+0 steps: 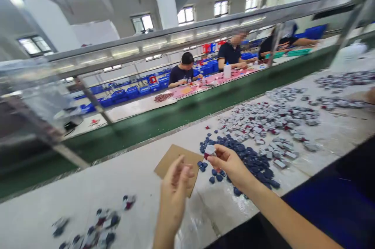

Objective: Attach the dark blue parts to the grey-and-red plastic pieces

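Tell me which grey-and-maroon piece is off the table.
The grey-and-maroon piece held in the right hand; the other pieces I can make out lie on the white table.

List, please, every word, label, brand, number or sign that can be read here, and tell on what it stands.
There is no readable text in this picture.
Grey piece in the right hand: no lettering visible.
Brown board: no writing to make out.
White bottles above: no legible label.
Dark shirts in the background: any print is too small and blurred.
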`<action>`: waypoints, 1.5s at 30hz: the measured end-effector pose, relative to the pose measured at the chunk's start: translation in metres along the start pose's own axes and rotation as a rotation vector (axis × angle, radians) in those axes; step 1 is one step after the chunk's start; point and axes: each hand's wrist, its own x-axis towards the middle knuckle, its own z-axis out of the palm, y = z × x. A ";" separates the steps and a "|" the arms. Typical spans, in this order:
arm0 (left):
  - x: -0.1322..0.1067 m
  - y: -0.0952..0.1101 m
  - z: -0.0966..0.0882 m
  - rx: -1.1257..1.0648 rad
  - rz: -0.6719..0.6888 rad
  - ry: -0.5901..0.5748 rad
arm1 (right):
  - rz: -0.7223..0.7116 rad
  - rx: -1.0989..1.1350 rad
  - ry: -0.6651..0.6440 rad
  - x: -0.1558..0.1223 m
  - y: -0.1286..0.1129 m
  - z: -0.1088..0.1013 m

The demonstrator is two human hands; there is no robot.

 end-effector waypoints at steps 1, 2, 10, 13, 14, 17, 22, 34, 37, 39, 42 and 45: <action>-0.006 -0.007 -0.003 0.001 -0.017 -0.012 | 0.020 0.148 -0.072 -0.010 -0.008 0.015; -0.012 -0.014 -0.005 0.002 -0.037 -0.027 | 0.038 0.277 -0.141 -0.020 -0.015 0.027; -0.019 -0.046 -0.033 -0.324 -0.297 0.150 | 0.101 -0.058 -0.361 -0.031 -0.012 0.010; -0.018 -0.056 -0.053 -0.384 -0.372 0.213 | 0.039 -0.614 -0.155 -0.018 0.026 -0.023; -0.018 -0.060 -0.061 -0.385 -0.387 0.234 | 0.012 -0.792 -0.131 -0.016 0.039 -0.032; -0.016 -0.072 -0.085 -0.371 -0.394 0.300 | -0.070 -1.040 -0.233 -0.017 0.067 -0.043; -0.013 -0.089 -0.112 -0.400 -0.378 0.370 | -0.188 -1.118 -0.218 -0.021 0.063 -0.024; -0.011 -0.091 -0.122 -0.586 -0.478 0.510 | -0.016 -1.104 -0.547 0.038 0.054 -0.016; -0.011 -0.094 -0.121 -0.543 -0.465 0.470 | 0.007 -0.994 -0.527 0.042 0.045 -0.010; -0.009 -0.094 -0.118 -0.525 -0.441 0.459 | 0.059 -0.754 -0.484 0.039 0.040 0.001; -0.007 -0.091 -0.115 -0.526 -0.412 0.458 | 0.169 -0.333 -0.409 0.036 0.041 0.028; -0.007 -0.090 -0.115 -0.538 -0.413 0.458 | 0.180 -0.231 -0.372 0.040 0.046 0.054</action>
